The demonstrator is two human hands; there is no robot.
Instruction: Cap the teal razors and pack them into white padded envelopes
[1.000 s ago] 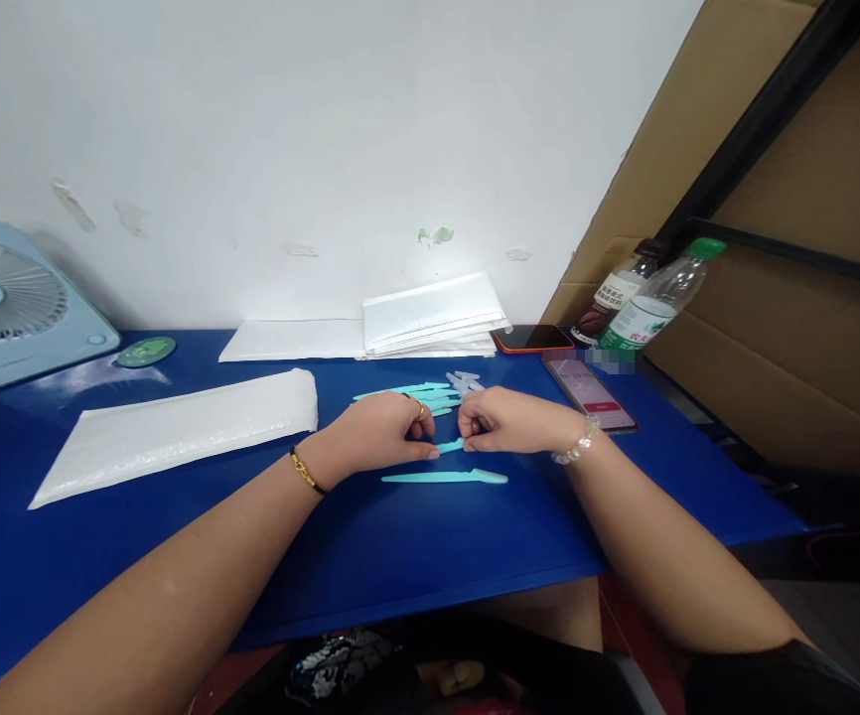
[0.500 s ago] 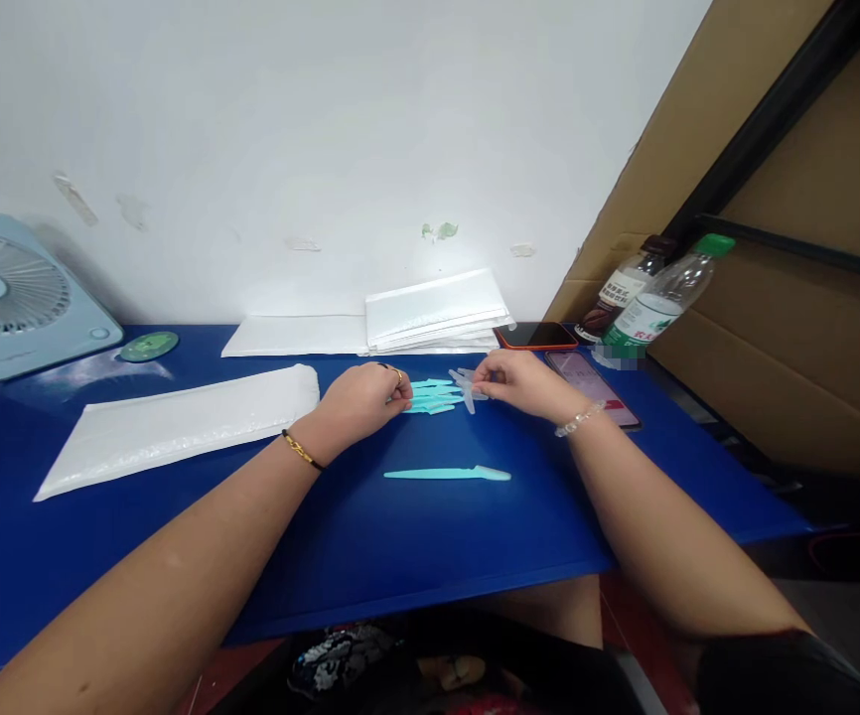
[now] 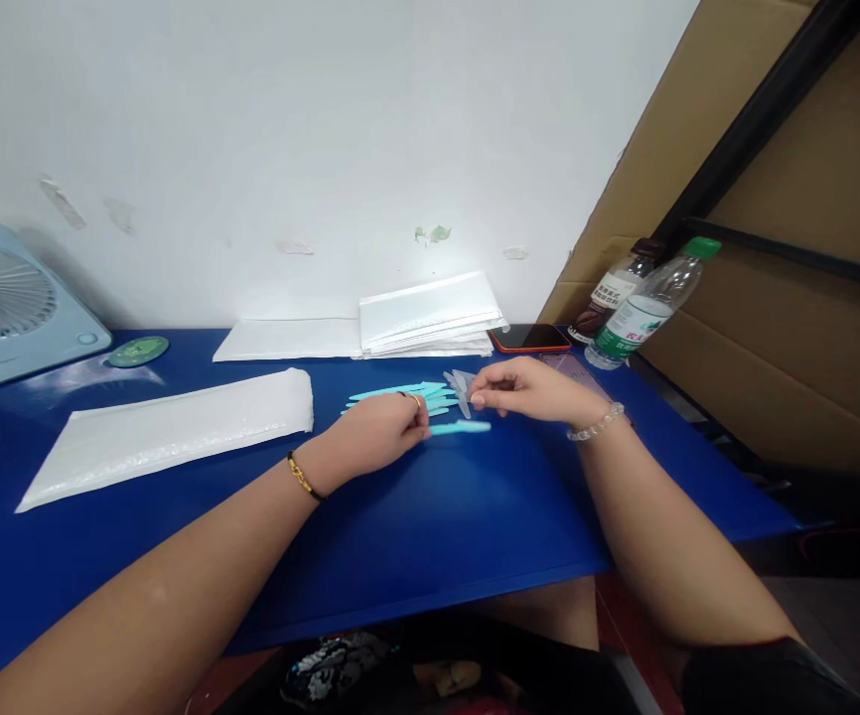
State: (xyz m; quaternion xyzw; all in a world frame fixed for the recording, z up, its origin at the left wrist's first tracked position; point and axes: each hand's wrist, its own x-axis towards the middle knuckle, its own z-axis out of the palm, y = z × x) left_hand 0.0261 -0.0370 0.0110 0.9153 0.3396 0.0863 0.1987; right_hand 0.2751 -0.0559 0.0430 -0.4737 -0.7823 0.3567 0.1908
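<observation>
My left hand (image 3: 379,433) pinches a turquoise stick-shaped tool (image 3: 460,428) by its handle, its pale head pointing right just above the blue table. Behind that hand lies a pile of similar turquoise tools (image 3: 392,390), partly hidden by my fingers. Several clear plastic caps (image 3: 462,389) are bunched at the pile's right end. Beside them is my right hand (image 3: 526,387), thumb and index finger brought together at the caps' right edge; what is between the fingertips, if anything, is too small to tell.
A white padded mailer (image 3: 177,432) lies at the left, with a stack of mailers (image 3: 430,313) against the wall. A fan (image 3: 20,298) and green disc (image 3: 139,351) stand far left. Right are an orange-edged phone (image 3: 530,339), another phone and two bottles (image 3: 635,318) on the blue table (image 3: 430,556).
The single tool from the front of the table is now in my left hand, raised toward the pile. My right hand has shifted slightly within the view, staying beside the caps.
</observation>
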